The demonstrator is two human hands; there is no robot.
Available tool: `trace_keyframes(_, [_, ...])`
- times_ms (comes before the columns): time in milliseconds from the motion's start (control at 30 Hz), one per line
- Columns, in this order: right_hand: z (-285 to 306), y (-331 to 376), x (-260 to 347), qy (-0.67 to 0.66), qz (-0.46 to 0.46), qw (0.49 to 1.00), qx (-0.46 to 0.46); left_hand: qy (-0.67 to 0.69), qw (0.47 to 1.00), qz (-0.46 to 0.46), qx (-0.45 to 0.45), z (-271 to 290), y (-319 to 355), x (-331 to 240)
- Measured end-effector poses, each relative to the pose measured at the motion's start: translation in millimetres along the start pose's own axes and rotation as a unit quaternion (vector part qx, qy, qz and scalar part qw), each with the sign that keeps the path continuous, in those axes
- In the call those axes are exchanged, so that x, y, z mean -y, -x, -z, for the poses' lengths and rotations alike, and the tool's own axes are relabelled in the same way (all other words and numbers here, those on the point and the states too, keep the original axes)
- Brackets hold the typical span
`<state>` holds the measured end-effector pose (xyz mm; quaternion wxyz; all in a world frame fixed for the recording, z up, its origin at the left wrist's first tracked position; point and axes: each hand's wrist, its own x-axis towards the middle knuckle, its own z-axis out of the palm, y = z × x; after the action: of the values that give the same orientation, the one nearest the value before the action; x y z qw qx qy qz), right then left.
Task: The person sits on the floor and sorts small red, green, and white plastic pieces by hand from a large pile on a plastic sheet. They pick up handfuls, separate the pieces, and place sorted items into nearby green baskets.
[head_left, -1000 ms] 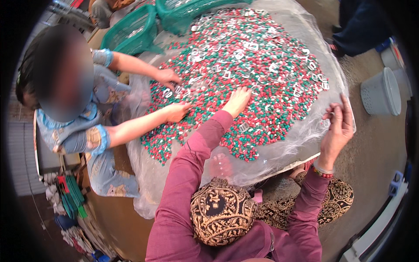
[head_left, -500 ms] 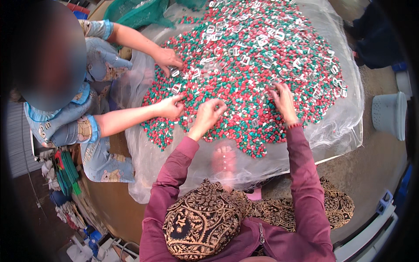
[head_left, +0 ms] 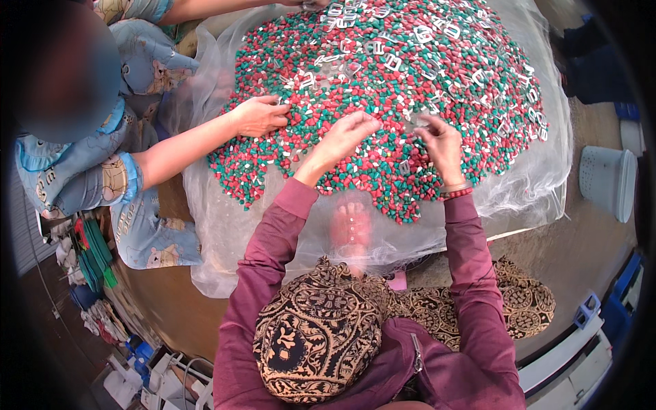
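A wide heap of small red, green and white pieces (head_left: 383,164), like plastic pellets, lies spread before me. My left hand (head_left: 344,141) is over the near middle of it, thumb and fingers pressed together in a pinch; what they hold, if anything, is too small to make out. To its right, my right hand (head_left: 443,147) hovers over the heap with thumb and fingers curled toward each other. A pale, clear bit shows at its fingertips, its kind unclear. Clear plastic frame-shaped pieces (head_left: 392,62) lie scattered on the heap, mostly at its far side.
Translucent sheeting (head_left: 225,263) lies under the heap. A co-worker at the left has one hand (head_left: 263,116) on the heap's left edge and another at the far edge. A pale perforated bin (head_left: 605,181) stands at the right. My bare foot (head_left: 350,222) is at the near edge.
My left hand has moved right and a little up, closer to my right hand. My right hand's fingers have curled in. The co-worker's farther hand has moved away toward the far edge.
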<state>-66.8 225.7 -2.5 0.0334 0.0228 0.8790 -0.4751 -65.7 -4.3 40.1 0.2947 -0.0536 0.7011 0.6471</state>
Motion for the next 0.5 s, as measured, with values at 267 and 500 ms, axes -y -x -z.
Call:
trace_keyframes(267, [90.8,65.7,-54.4,-0.578,-0.176,0.772,-0.199,-0.552,0.815,-0.174,-0.019,-83.0,-13.3,58.5])
trace_keyframes(500, [124.1,86.3,-100.4,-0.622,-0.204,0.714,-0.247,-0.464,0.866,-0.155,-0.099,-59.1,-19.6,28.2])
